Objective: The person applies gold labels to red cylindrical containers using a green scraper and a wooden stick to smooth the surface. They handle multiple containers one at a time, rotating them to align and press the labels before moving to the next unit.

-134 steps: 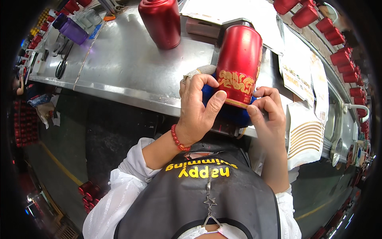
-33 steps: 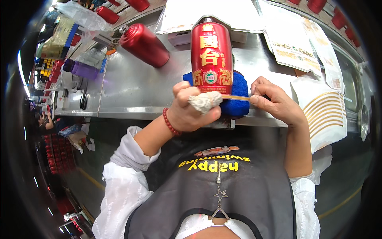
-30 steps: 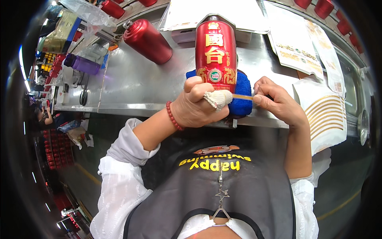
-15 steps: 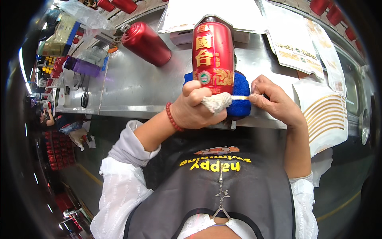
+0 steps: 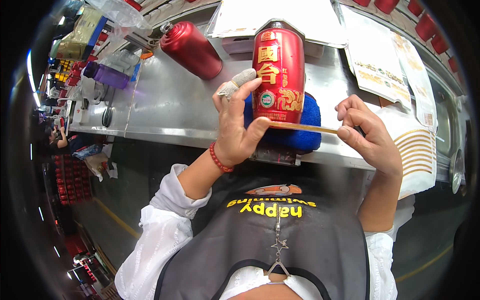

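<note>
A red bottle [image 5: 292,55] with gold decoration lies on a folded blue towel [image 5: 311,112], its base toward me. Across its base end runs a thin gold strip [image 5: 305,128]. My left hand [image 5: 234,122] rests along the bottle's left side, the thumb pressing the strip's left end at the base and the fingers against the bottle's flank. A cloth finger cover [image 5: 239,83] sits on one of its fingers. To the right, my right hand [image 5: 372,135] pinches the strip's other end between thumb and finger, holding it taut.
Another red bottle [image 5: 192,50] lies on the metal table [image 5: 165,107] at the back left, near a purple bottle [image 5: 107,75]. At right is a white sheet [image 5: 417,160] with several gold strips. Printed white sheets [image 5: 377,60] lie beyond it. Several red bottles line the far edge.
My left hand has moved left and up, its fingers uncurling from the bottle's base. The thumb now presses the strip there. My right hand has shifted right and slightly down, and more strip shows.
</note>
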`<state>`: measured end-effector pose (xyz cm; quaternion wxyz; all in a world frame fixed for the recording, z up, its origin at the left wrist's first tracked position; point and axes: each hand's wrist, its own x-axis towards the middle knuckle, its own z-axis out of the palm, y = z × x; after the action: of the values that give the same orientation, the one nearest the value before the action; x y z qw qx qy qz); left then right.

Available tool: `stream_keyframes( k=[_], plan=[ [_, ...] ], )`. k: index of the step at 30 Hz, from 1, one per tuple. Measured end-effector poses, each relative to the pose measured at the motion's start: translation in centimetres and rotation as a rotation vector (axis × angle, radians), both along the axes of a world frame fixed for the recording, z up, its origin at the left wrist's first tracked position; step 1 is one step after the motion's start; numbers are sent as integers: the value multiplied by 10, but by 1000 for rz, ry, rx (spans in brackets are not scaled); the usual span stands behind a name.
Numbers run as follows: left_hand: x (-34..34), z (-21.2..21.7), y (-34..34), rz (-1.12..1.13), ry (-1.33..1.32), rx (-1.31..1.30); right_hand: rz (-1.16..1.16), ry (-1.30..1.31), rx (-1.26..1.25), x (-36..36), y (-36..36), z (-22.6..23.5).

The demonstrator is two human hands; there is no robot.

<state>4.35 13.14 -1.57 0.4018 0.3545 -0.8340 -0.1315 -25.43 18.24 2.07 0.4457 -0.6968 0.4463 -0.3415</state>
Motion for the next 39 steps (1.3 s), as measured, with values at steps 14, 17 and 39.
stream_keyframes(
  k=[14, 17, 39],
  plan=[
    [12, -2, 11, -122, -206, -644, -37, 51, 63, 3, -7, -42],
    [4, 11, 6, -208, -297, -681, -35, 30, 92, 3, -6, -41],
    [2, 3, -9, -374, -275, -659, -35, -13, 102, 5, 0, -38]
  ],
)
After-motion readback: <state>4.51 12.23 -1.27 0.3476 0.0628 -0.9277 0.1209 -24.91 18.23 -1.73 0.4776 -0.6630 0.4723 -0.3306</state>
